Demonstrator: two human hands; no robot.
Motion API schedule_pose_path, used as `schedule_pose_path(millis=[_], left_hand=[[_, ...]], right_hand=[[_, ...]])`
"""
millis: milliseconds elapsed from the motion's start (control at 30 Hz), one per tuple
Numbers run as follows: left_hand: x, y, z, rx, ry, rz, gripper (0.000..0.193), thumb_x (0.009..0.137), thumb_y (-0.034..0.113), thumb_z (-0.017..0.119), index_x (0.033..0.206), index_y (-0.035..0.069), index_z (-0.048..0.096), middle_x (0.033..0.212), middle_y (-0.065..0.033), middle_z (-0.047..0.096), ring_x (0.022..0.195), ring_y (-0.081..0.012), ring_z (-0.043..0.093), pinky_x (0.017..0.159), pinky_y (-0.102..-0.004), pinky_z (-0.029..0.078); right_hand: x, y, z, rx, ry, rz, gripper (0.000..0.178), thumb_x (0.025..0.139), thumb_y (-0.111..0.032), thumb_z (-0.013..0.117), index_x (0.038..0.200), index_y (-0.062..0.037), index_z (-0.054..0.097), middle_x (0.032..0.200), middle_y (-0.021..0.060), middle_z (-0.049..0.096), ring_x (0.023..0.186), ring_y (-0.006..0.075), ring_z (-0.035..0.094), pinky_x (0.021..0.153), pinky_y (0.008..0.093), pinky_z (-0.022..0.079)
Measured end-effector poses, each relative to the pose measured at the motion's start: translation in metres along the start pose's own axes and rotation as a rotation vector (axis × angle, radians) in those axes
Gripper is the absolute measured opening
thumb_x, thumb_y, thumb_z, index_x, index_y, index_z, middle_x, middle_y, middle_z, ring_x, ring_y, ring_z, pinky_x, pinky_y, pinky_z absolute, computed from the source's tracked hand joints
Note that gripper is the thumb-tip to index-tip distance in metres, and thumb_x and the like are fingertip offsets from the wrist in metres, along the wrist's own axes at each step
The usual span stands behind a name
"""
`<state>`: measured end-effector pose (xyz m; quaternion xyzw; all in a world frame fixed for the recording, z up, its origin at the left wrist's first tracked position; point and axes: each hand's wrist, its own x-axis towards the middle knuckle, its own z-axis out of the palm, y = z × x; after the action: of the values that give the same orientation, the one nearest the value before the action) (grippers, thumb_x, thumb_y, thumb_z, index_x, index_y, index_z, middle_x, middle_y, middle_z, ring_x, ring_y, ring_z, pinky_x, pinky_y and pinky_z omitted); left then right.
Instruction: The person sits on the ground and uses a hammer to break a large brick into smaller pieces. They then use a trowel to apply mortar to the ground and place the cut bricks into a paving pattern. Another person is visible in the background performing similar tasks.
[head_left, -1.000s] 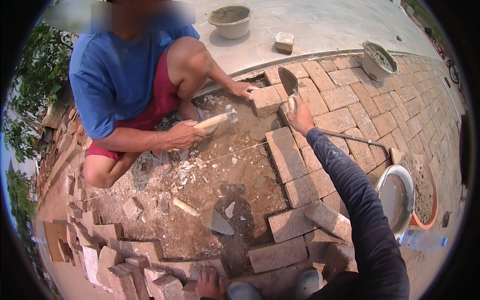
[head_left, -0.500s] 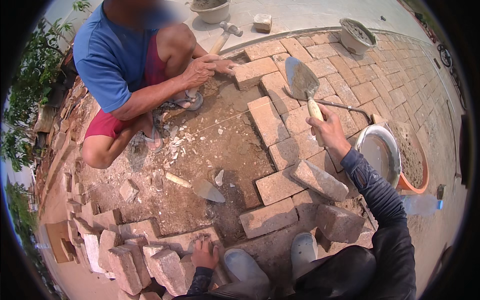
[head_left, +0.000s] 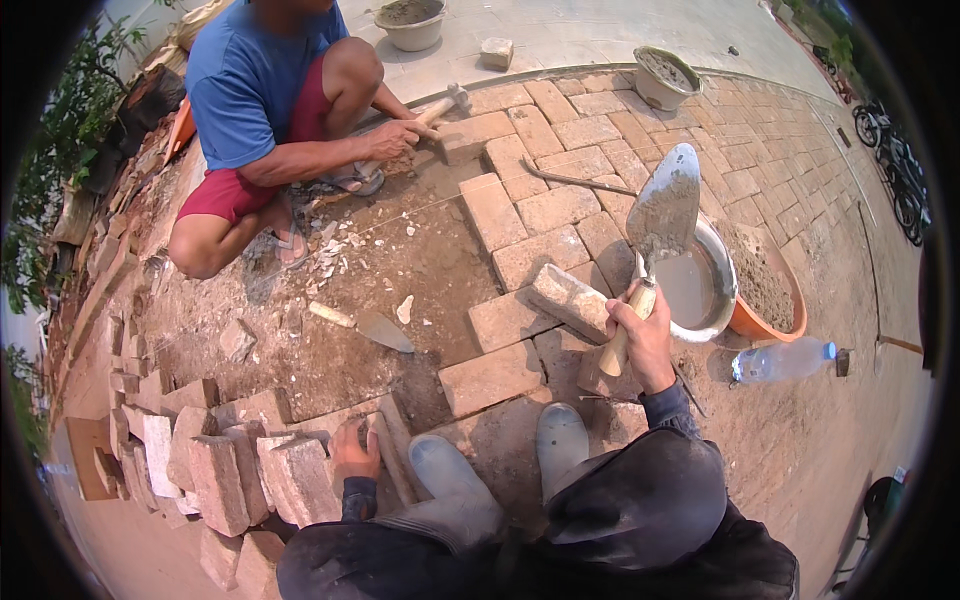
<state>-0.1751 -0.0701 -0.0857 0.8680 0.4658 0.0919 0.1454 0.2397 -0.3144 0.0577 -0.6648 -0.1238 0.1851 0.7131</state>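
My right hand (head_left: 645, 340) grips the wooden handle of a pointed trowel (head_left: 668, 205). Its blade points up and away, smeared with grey mortar, beside a white basin (head_left: 722, 320) of grey water. My left hand (head_left: 355, 450) is closed against a brick (head_left: 395, 450) tipped on its edge, left of my boots; part of the grip is hidden. A second trowel (head_left: 385, 333) lies on the bare dirt. One loose brick (head_left: 570, 300) rests tilted on the laid paving bricks (head_left: 490, 385), just left of my right hand.
A co-worker in a blue shirt (head_left: 235, 90) squats at the far left, holding a hammer (head_left: 440, 105) by a brick. Loose bricks (head_left: 215, 480) are piled at the near left. An orange tub (head_left: 800, 310) of mortar and a plastic bottle (head_left: 785, 360) stand at the right.
My right hand has drawn nearer with the trowel, its blade turning more upright. Beside my left hand, a brick now stands on edge. The co-worker's hammer has come down towards the brick.
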Motion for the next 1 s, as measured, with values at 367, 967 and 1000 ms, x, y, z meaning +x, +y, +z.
schedule_pose_path(millis=[367,967,1000], left_hand=[[-0.019,-0.013,0.023,0.205,0.073,0.057,0.021,0.085,0.032,0.068,0.095,0.014,0.072,0.097,-0.0058,0.071,0.097,-0.0272,0.065,0.093,-0.0435,0.040],[-0.021,-0.018,0.019,0.262,0.044,0.040,0.014,0.083,0.026,0.068,0.090,0.016,0.073,0.093,-0.0054,0.071,0.093,-0.0263,0.065,0.091,-0.0432,0.041],[-0.022,-0.020,0.022,0.244,0.013,0.025,0.013,0.083,0.026,0.068,0.090,0.017,0.073,0.094,-0.0055,0.071,0.094,-0.0263,0.065,0.091,-0.0431,0.041]], right_hand=[[-0.032,0.025,-0.028,-0.439,0.179,-0.279,0.027,0.092,-0.018,0.072,0.103,-0.0003,0.053,0.080,0.0031,0.058,0.070,0.0097,0.053,0.062,0.0263,0.043],[0.022,0.011,-0.001,-0.855,-0.187,-0.163,0.037,0.084,-0.019,0.073,0.107,0.0060,0.057,0.070,0.0118,0.062,0.068,0.0265,0.065,0.064,0.0395,0.050],[0.045,0.009,0.005,-0.795,-0.338,-0.096,0.039,0.083,-0.019,0.073,0.107,0.0073,0.058,0.070,0.0123,0.063,0.067,0.0267,0.067,0.062,0.0394,0.051]])
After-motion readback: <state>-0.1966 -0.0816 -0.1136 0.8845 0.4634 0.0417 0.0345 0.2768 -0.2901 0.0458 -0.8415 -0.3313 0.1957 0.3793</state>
